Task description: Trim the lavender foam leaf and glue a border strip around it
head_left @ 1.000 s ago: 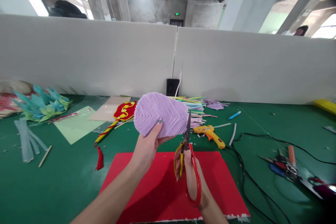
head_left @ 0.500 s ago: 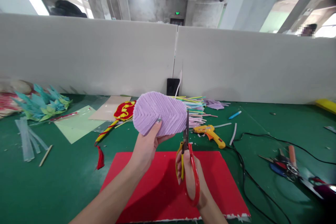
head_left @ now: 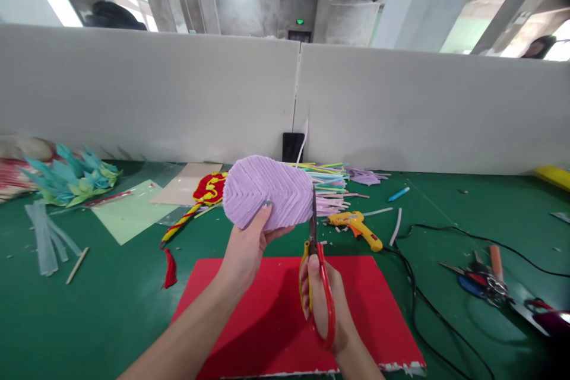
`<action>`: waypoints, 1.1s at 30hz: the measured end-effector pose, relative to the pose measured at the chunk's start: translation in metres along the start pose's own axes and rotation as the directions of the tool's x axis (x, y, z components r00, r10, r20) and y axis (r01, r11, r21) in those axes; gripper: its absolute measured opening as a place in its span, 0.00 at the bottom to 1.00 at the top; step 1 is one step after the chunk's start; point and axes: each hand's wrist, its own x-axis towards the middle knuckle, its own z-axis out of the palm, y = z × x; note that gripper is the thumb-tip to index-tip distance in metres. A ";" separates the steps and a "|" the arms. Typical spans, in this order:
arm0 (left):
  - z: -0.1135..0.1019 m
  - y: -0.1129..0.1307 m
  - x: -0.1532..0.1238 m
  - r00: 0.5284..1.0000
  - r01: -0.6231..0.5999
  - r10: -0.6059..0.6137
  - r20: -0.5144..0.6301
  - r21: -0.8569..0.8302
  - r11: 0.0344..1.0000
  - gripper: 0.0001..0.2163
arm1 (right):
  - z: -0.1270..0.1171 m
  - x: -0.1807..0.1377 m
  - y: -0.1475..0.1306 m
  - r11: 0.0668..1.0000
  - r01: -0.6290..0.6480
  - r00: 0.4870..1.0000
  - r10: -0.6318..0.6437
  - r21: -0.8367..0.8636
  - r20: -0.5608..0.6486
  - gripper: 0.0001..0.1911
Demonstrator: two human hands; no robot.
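Note:
My left hand (head_left: 253, 234) grips a lilac rounded panel (head_left: 267, 193) made of fuzzy chenille stems laid in a V-shaped pattern. The thumb presses on its face; the fingers are hidden behind. One loose stem (head_left: 304, 139) sticks up from the panel's upper edge. In my right hand (head_left: 327, 291) is a pair of scissors (head_left: 327, 303) with one red and one yellow handle. Its blades point upward along the panel's right edge, close together. Beneath both hands lies a red board (head_left: 276, 314) with a ragged front edge.
Behind the panel lie several pastel chenille stems (head_left: 332, 190). A yellow glue gun (head_left: 363, 231) with a black cable (head_left: 414, 285) is to the right, near pliers and other tools (head_left: 490, 285). At left are a red-and-yellow tasselled fan (head_left: 209, 190), green paper (head_left: 127, 211) and glue sticks (head_left: 44, 243).
The panel and scissors have shifted slightly left together. The blades have come closer together at the panel's right edge, and a small pale scrap shows beside them.

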 end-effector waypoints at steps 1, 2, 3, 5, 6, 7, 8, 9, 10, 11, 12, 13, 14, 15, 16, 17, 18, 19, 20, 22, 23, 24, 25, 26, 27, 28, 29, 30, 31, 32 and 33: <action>0.000 0.000 0.000 1.000 0.002 -0.002 0.000 0.001 1.000 0.19 | 0.000 0.000 0.000 1.000 0.000 1.000 0.000 0.008 0.001 0.29; 0.000 0.000 0.001 1.000 0.002 -0.002 0.000 0.003 1.000 0.19 | 0.001 -0.001 0.000 1.000 0.007 1.000 -0.008 0.014 0.001 0.29; -0.001 0.000 0.001 1.000 0.003 -0.003 0.001 0.005 1.000 0.19 | 0.001 -0.001 0.000 1.000 0.022 1.000 -0.022 0.016 -0.001 0.29; -0.002 -0.001 0.002 1.000 0.001 -0.001 0.003 0.008 1.000 0.18 | 0.002 -0.002 0.000 0.998 0.058 0.998 -0.058 0.001 -0.008 0.29; -0.002 -0.001 0.003 1.000 0.000 0.000 0.000 0.007 1.000 0.18 | 0.002 -0.002 0.000 0.997 0.070 0.998 -0.070 -0.015 -0.010 0.29; -0.003 -0.001 0.003 1.000 -0.001 0.001 -0.006 0.004 1.000 0.17 | 0.002 -0.002 0.000 0.997 0.075 0.997 -0.075 -0.030 -0.010 0.29; -0.003 -0.002 0.004 1.000 -0.001 0.001 -0.017 -0.001 1.000 0.17 | 0.001 -0.002 0.000 0.996 0.083 0.996 -0.083 -0.046 -0.010 0.29; -0.003 -0.002 0.004 1.000 -0.001 0.001 -0.031 -0.008 1.000 0.17 | 0.000 -0.001 0.001 0.993 0.099 0.995 -0.100 -0.061 -0.008 0.29; -0.003 -0.002 0.005 0.999 0.001 -0.002 -0.045 -0.016 1.000 0.17 | 0.000 -0.001 0.001 0.990 0.124 0.992 -0.125 -0.073 -0.005 0.29; -0.003 -0.001 0.005 0.998 0.005 -0.006 -0.056 -0.024 1.000 0.16 | -0.001 0.000 0.002 0.984 0.155 0.988 -0.156 -0.082 0.000 0.28; -0.003 -0.001 0.005 0.998 0.008 -0.010 -0.062 -0.031 0.999 0.16 | -0.002 0.000 0.002 0.979 0.186 0.982 -0.186 -0.084 0.010 0.28; -0.003 0.000 0.006 0.998 0.010 -0.012 -0.063 -0.037 0.999 0.15 | -0.003 0.001 0.003 0.976 0.206 0.979 -0.204 -0.077 0.028 0.27; -0.003 0.001 0.006 0.998 0.009 -0.012 -0.060 -0.041 0.999 0.15 | -0.004 0.002 0.003 0.976 0.209 0.977 -0.206 -0.060 0.056 0.27; -0.003 0.002 0.007 0.998 0.009 -0.011 -0.058 -0.045 0.999 0.15 | -0.005 0.003 0.004 0.979 0.198 0.977 -0.195 -0.035 0.089 0.26; -0.004 0.003 0.008 0.998 0.008 -0.011 -0.057 -0.049 0.999 0.14 | -0.005 0.003 0.004 0.983 0.184 0.976 -0.181 -0.009 0.122 0.27; -0.004 0.003 0.008 0.998 0.007 -0.010 -0.059 -0.053 0.999 0.14 | -0.006 0.004 0.005 0.984 0.176 0.973 -0.176 0.012 0.151 0.27; -0.005 0.004 0.009 0.998 0.005 -0.009 -0.062 -0.056 0.998 0.14 | -0.006 0.005 0.006 0.983 0.180 0.969 -0.181 0.024 0.169 0.27; -0.006 0.005 0.009 0.998 0.004 -0.007 -0.064 -0.058 0.998 0.14 | -0.006 0.006 0.006 0.981 0.192 0.965 -0.194 0.027 0.176 0.27; -0.006 0.005 0.010 0.998 0.002 -0.006 -0.063 -0.057 0.998 0.15 | -0.006 0.006 0.007 0.978 0.206 0.963 -0.207 0.022 0.171 0.27; -0.007 0.006 0.010 0.998 -0.003 0.000 -0.058 -0.048 0.999 0.16 | -0.006 0.007 0.008 0.977 0.212 0.965 -0.210 0.005 0.158 0.27; -0.008 0.005 0.010 0.999 -0.005 0.003 -0.055 -0.042 0.999 0.16 | -0.006 0.007 0.008 0.978 0.208 0.967 -0.205 0.000 0.152 0.27; -0.008 0.005 0.009 0.999 -0.008 0.007 -0.053 -0.036 0.999 0.16 | -0.006 0.007 0.008 0.979 0.206 0.967 -0.204 -0.002 0.150 0.27; -0.008 0.005 0.009 0.999 -0.011 0.009 -0.051 -0.030 0.999 0.16 | -0.006 0.008 0.008 0.977 0.212 0.966 -0.209 -0.003 0.149 0.27; -0.008 0.004 0.009 0.999 -0.011 0.010 -0.048 -0.026 1.000 0.16 | -0.006 0.008 0.007 0.974 0.225 0.964 -0.222 -0.006 0.149 0.28; -0.008 0.004 0.009 0.999 -0.009 0.008 -0.045 -0.022 1.000 0.15 | -0.006 0.008 0.006 0.970 0.244 0.959 -0.239 -0.013 0.151 0.28; -0.007 0.004 0.010 0.999 -0.006 0.005 -0.040 -0.019 1.000 0.15 | -0.006 0.008 0.005 0.964 0.263 0.954 -0.257 -0.022 0.153 0.28; -0.007 0.004 0.010 0.999 -0.002 0.001 -0.036 -0.018 1.000 0.15 | -0.006 0.007 0.003 0.959 0.282 0.949 -0.273 -0.033 0.155 0.28; -0.007 0.004 0.010 0.999 0.001 -0.002 -0.032 -0.017 1.000 0.14 | -0.006 0.007 0.002 0.954 0.297 0.945 -0.287 -0.042 0.154 0.28; -0.006 0.003 0.009 1.000 0.004 -0.005 -0.028 -0.016 1.000 0.14 | -0.006 0.006 0.001 0.951 0.306 0.943 -0.297 -0.045 0.149 0.28; -0.006 0.003 0.009 1.000 0.005 -0.006 -0.027 -0.014 1.000 0.14 | -0.006 0.005 -0.001 0.950 0.309 0.943 -0.301 -0.041 0.141 0.28; -0.006 0.003 0.009 1.000 0.006 -0.006 -0.025 -0.012 1.000 0.14 | -0.005 0.004 -0.002 0.951 0.307 0.944 -0.300 -0.034 0.137 0.28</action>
